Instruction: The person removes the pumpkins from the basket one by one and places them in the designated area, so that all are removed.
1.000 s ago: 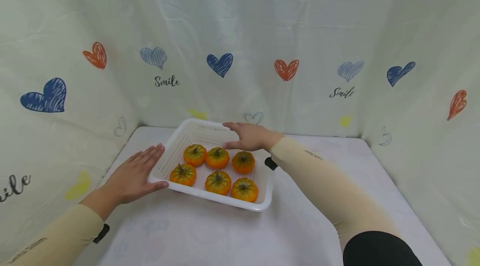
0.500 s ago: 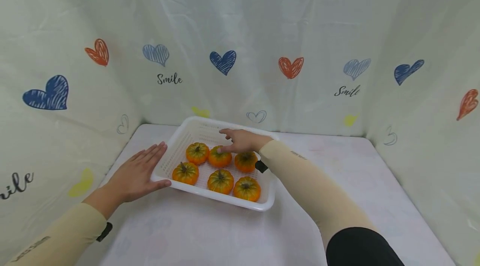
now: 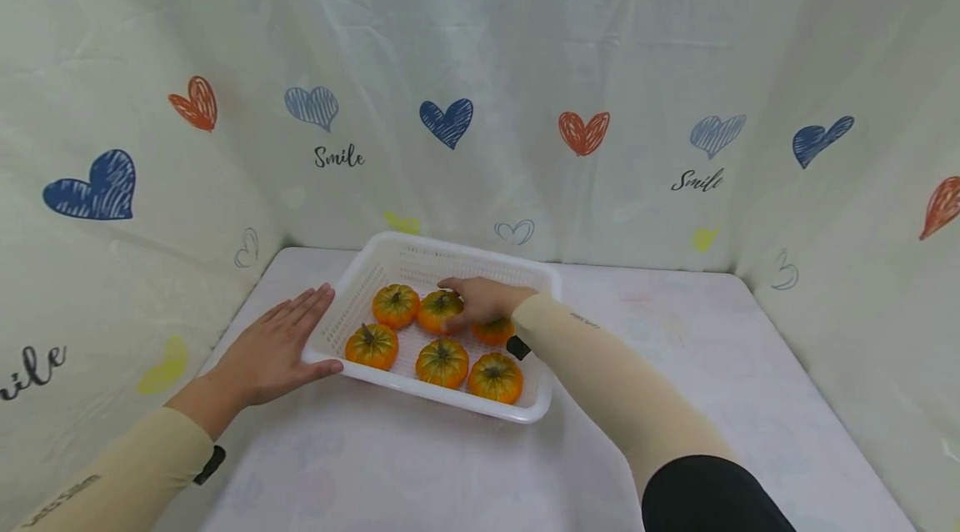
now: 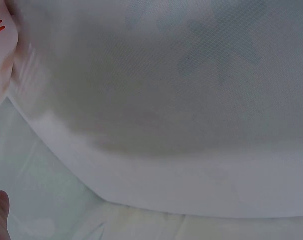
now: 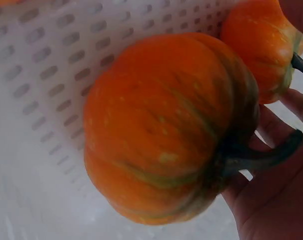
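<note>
A white perforated tray [image 3: 465, 247] holds several small orange pumpkins. My right hand [image 3: 474, 298] reaches into it from the right, its fingers curled round the back-middle pumpkin [image 3: 432, 313]. My wrist covers most of the back-right pumpkin [image 3: 497, 334]. The right wrist view shows that pumpkin [image 5: 161, 130] up close with its dark stem towards my palm [image 5: 276, 200]. The gripped pumpkin [image 5: 256, 50] lies beyond it. My left hand [image 3: 262, 353] lies flat against the tray's left side, thumb on the front rim. The left wrist view shows only a tray corner [image 4: 1, 30] and cloth.
The tray sits on a white cloth-covered table [image 3: 420, 465], towards the back left. Cloth walls printed with hearts [image 3: 446, 122] close in the back and both sides. Bare tabletop lies to the right [image 3: 660, 332] and in front of the tray.
My right hand has come down from the tray's far rim onto the back row and closed over the back-middle pumpkin. The left hand and the tray have stayed put.
</note>
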Available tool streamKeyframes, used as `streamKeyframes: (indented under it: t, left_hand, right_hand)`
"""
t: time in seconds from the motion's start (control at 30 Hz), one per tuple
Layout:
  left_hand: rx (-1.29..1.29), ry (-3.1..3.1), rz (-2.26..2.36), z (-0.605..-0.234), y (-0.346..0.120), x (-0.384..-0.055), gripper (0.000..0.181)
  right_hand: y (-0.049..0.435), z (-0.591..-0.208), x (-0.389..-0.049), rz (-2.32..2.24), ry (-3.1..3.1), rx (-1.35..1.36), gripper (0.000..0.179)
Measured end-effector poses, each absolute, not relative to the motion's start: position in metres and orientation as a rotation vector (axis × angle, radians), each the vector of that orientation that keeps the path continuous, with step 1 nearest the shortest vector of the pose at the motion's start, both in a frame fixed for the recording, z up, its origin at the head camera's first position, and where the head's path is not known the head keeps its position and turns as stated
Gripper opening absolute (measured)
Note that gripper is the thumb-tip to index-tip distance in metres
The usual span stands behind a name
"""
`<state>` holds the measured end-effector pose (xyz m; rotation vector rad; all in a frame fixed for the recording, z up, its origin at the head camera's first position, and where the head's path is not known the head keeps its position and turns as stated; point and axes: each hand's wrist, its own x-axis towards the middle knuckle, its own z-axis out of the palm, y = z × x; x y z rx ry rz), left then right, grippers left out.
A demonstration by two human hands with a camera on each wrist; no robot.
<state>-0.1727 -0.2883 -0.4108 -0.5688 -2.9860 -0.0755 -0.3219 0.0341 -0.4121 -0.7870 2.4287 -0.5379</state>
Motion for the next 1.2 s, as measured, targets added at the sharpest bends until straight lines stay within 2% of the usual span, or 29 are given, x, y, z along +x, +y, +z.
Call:
streamKeyframes:
  t: [0.9, 1.2]
  left_hand:
    - [-0.561, -2.987, -0.089, -0.408, -0.285, -0.17, 0.109]
    - [-0.572, -2.972, -0.083, -0.408, -0.287, -0.169, 0.108]
  right_hand:
    - [0.029, -0.419, -0.327, -0.493, 2.562, -0.932, 0.074]
    - [0.033, -0.401, -0.328, -0.673, 2.555, -0.995, 0.078]
